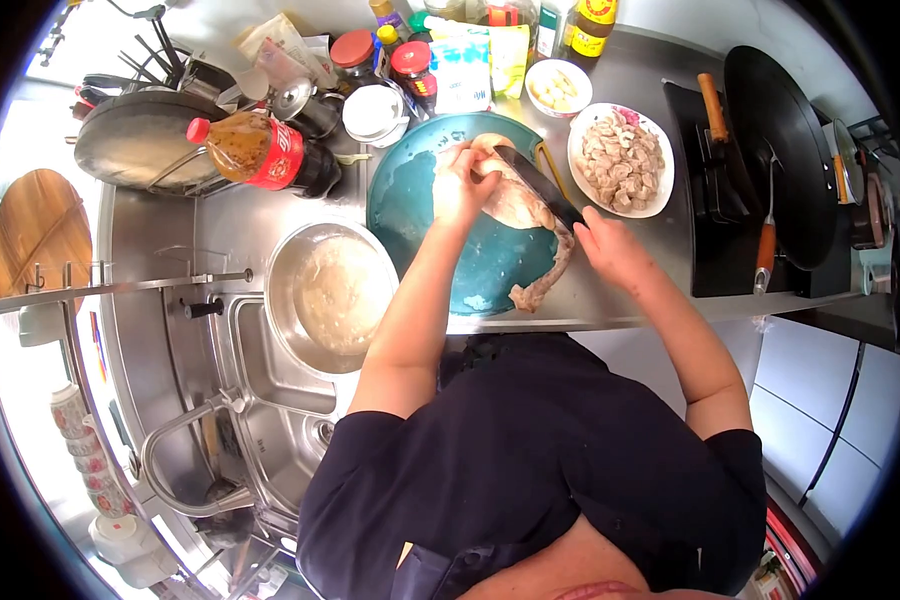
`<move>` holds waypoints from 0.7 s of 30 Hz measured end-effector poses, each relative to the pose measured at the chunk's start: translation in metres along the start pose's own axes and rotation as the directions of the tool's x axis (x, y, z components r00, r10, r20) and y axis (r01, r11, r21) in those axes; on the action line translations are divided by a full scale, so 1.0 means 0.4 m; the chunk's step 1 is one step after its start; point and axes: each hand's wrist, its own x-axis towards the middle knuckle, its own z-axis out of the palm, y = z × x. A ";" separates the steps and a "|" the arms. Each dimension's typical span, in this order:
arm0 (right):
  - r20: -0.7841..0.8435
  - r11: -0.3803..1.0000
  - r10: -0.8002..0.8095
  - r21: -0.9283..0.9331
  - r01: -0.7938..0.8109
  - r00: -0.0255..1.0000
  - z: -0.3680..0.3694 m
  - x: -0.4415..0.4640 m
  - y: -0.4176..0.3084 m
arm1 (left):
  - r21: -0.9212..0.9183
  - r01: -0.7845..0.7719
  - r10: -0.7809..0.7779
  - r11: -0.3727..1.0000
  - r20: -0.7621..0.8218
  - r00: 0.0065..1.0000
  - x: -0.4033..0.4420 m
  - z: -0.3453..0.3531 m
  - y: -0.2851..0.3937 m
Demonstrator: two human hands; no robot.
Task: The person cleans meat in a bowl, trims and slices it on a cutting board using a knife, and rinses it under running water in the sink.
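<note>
A pale piece of raw meat [518,203] lies on the round teal cutting board [420,250], and a long strip of it trails toward the board's front right edge. My left hand [460,188] grips the meat near its upper left end, fingers bent over it. In my right hand [610,250] is a knife [538,183] with a dark blade, slanting across the meat close to my left fingertips. The knife's handle is mostly hidden in my fist. Just right of the board, a white bowl [622,160] holds cut chunks of meat.
A small bowl of garlic-like pieces [558,88] stands behind the board. Left are a metal basin [330,296] of cloudy liquid, a cola bottle [270,155] and a sink [280,360]. Jars and seasoning packets line the back. A black wok [785,160] sits at right.
</note>
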 end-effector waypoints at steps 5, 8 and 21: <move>0.027 0.997 -0.004 -0.080 0.006 1.000 -0.019 0.028 -0.018 | -0.017 0.028 -0.028 0.999 0.054 0.998 0.000 -0.015 0.007; 0.025 0.993 0.001 -0.120 0.002 1.000 -0.012 0.060 -0.038 | -0.008 -0.009 0.009 1.000 0.023 1.000 0.008 -0.018 0.013; -0.216 0.998 -0.066 -0.037 0.059 0.974 0.106 0.186 -0.063 | -0.105 0.174 -0.172 0.979 0.032 0.985 0.007 -0.005 -0.012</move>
